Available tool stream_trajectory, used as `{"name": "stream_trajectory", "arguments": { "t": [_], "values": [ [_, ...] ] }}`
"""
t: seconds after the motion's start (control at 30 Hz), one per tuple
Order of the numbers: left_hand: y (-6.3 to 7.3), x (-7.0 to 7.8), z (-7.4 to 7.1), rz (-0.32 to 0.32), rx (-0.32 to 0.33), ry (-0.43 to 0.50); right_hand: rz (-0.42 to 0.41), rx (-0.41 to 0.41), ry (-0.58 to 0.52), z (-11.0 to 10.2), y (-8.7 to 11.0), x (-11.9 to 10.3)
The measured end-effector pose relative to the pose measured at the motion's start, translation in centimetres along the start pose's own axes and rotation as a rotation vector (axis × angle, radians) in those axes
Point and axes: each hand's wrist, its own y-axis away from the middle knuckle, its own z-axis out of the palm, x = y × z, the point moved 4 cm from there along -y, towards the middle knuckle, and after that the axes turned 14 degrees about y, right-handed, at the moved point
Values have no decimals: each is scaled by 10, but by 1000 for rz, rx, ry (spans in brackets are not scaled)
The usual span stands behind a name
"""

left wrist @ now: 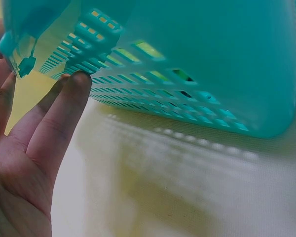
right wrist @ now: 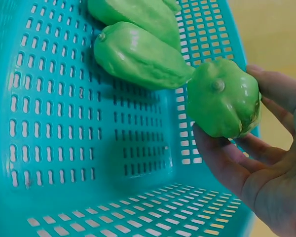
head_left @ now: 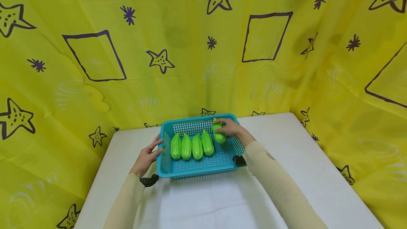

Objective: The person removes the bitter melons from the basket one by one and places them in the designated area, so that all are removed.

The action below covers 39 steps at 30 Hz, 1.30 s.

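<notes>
A turquoise plastic basket (head_left: 197, 173) with slotted walls stands on the white table. Inside, several glossy light-green ribbed gourds (head_left: 197, 146) lie side by side in a row. My right hand (head_left: 229, 128) grips another green ribbed gourd (right wrist: 222, 98) near the basket's back right part, with thumb and fingers on opposite sides of it. In the right wrist view, its blunt end faces the camera, close to the nearest gourd in the row (right wrist: 138, 57). My left hand (head_left: 148, 155) touches the basket's left side with fairly straight fingers; one fingertip meets the slotted outer wall (left wrist: 163, 64).
A yellow curtain (head_left: 184, 91) with dark star and frame drawings hangs behind and beside the table (head_left: 203, 207). Black wrist-worn devices (head_left: 149, 180) show near both wrists. The basket's front and right walls rise around the gourds.
</notes>
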Motion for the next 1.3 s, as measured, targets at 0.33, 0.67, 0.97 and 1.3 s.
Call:
{"name": "stream_trajectory", "arguments": {
  "t": [0.33, 0.67, 0.97, 1.3],
  "values": [
    [-2, -5, -1, -18, 15, 1, -43, 82, 20, -19, 17, -3],
    [-7, -14, -8, 9, 27, -46, -82, 155, -116, -39, 40, -11],
    [-8, -16, -7, -4, 17, -43, -67, 178, -144, -47, 56, 1],
    [-9, -16, -9, 0, 29, -76, -91, 199, -142, -60, 60, 21]
  ]
}}
